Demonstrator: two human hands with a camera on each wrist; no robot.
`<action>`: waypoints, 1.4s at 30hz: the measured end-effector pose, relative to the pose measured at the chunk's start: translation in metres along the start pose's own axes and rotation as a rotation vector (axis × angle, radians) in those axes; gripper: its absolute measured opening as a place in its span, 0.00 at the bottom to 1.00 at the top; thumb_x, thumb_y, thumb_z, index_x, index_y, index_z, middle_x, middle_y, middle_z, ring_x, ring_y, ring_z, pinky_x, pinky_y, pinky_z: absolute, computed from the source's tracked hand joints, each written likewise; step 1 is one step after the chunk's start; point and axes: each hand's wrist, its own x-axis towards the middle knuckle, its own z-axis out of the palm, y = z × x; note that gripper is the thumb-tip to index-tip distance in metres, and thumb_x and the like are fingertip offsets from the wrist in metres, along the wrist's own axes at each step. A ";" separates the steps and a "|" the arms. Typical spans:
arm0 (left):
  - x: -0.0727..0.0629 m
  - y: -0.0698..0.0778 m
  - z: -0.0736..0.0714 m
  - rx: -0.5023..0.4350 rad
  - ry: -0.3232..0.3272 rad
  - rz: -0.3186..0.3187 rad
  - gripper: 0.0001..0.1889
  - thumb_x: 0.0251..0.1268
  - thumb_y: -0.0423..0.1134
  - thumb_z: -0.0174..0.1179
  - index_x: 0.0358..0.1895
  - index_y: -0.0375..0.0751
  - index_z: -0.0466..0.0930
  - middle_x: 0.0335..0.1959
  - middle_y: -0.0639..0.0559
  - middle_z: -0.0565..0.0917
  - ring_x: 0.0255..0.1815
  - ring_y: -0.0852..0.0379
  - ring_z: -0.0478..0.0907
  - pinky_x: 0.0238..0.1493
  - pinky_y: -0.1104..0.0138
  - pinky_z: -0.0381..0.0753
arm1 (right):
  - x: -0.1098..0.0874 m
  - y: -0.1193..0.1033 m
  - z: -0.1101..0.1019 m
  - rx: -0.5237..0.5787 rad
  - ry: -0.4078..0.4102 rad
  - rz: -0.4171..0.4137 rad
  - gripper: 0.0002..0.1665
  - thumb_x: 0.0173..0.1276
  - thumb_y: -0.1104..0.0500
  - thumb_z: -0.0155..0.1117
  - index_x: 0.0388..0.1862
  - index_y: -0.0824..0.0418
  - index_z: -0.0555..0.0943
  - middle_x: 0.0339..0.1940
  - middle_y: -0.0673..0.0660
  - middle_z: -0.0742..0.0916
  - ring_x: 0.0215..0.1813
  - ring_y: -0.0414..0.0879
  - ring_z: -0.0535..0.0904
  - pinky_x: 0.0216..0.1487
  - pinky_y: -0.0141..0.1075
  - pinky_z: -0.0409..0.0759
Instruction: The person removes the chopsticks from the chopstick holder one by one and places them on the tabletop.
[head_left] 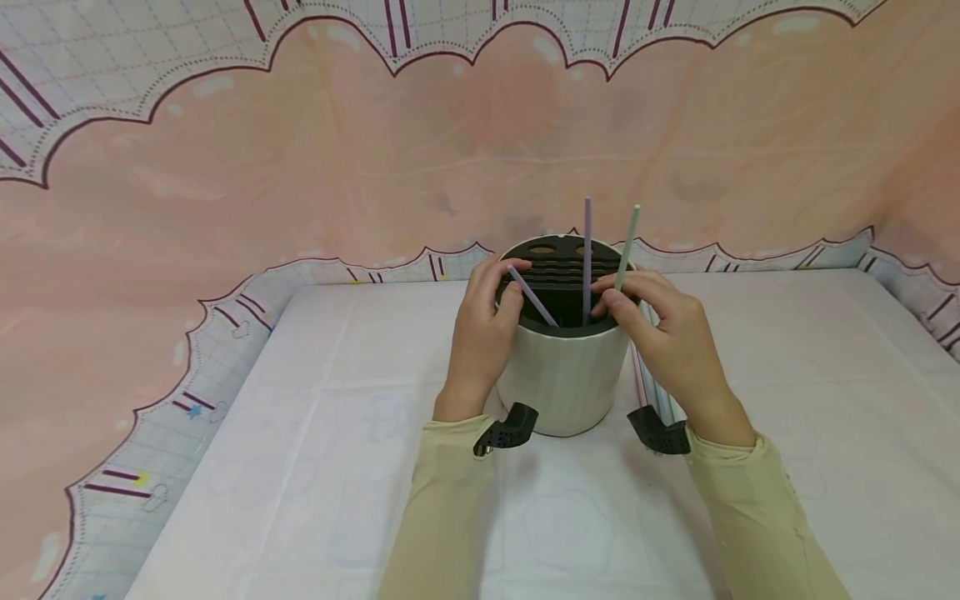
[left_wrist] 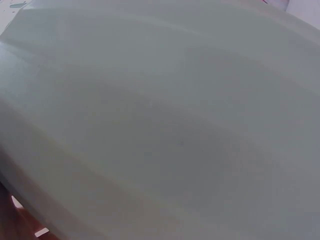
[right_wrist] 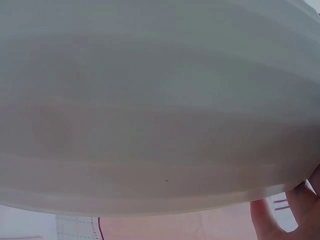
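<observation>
A white round utensil holder (head_left: 562, 383) with a black slotted top stands on the table in the head view. My left hand (head_left: 480, 333) grips its left rim, fingers over the edge. A purple straw (head_left: 534, 297) leans in the front opening, its upper end by my left fingers and thumb. Another purple straw (head_left: 587, 250) stands upright in the opening. At the right rim my right hand (head_left: 663, 329) pinches a green straw (head_left: 627, 246) between thumb and finger; its lower end is hidden. The holder's white wall (left_wrist: 160, 120) fills most of both wrist views.
Several more straws (head_left: 640, 379) lie on the white table (head_left: 337, 467) to the right of the holder, partly behind my right hand. Behind the table hangs an orange cloth (head_left: 450, 142) with a scalloped printed border.
</observation>
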 end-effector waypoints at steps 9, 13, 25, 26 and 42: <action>0.002 -0.001 0.001 0.005 0.001 -0.007 0.17 0.66 0.47 0.38 0.52 0.58 0.73 0.64 0.65 0.59 0.64 0.68 0.53 0.60 0.60 0.58 | 0.003 0.002 0.000 0.001 0.000 -0.005 0.09 0.65 0.55 0.54 0.28 0.54 0.81 0.43 0.45 0.81 0.57 0.43 0.70 0.55 0.31 0.64; 0.003 -0.001 0.002 0.008 0.000 -0.008 0.17 0.66 0.47 0.38 0.52 0.58 0.72 0.64 0.64 0.59 0.64 0.68 0.53 0.60 0.60 0.59 | 0.004 0.003 0.000 -0.002 0.001 -0.005 0.10 0.65 0.55 0.54 0.28 0.54 0.81 0.43 0.45 0.81 0.57 0.43 0.70 0.55 0.31 0.64; 0.003 -0.002 0.002 0.004 0.001 -0.008 0.17 0.66 0.47 0.38 0.52 0.57 0.73 0.64 0.65 0.60 0.64 0.68 0.53 0.60 0.60 0.59 | 0.005 0.002 -0.003 -0.005 -0.003 -0.012 0.09 0.65 0.56 0.54 0.29 0.54 0.81 0.42 0.43 0.82 0.52 0.38 0.72 0.52 0.29 0.65; 0.003 -0.001 0.002 0.004 0.001 -0.007 0.17 0.66 0.47 0.38 0.52 0.57 0.73 0.64 0.65 0.60 0.64 0.68 0.53 0.59 0.60 0.59 | 0.005 0.002 -0.003 -0.004 -0.004 -0.011 0.09 0.65 0.57 0.54 0.29 0.54 0.81 0.43 0.43 0.82 0.51 0.38 0.73 0.51 0.28 0.66; 0.001 0.000 0.002 0.001 0.013 0.015 0.16 0.66 0.46 0.39 0.51 0.56 0.73 0.63 0.64 0.61 0.64 0.68 0.54 0.59 0.61 0.59 | 0.003 -0.003 -0.005 0.066 0.027 0.032 0.09 0.66 0.58 0.53 0.34 0.55 0.81 0.39 0.46 0.83 0.52 0.39 0.73 0.51 0.30 0.68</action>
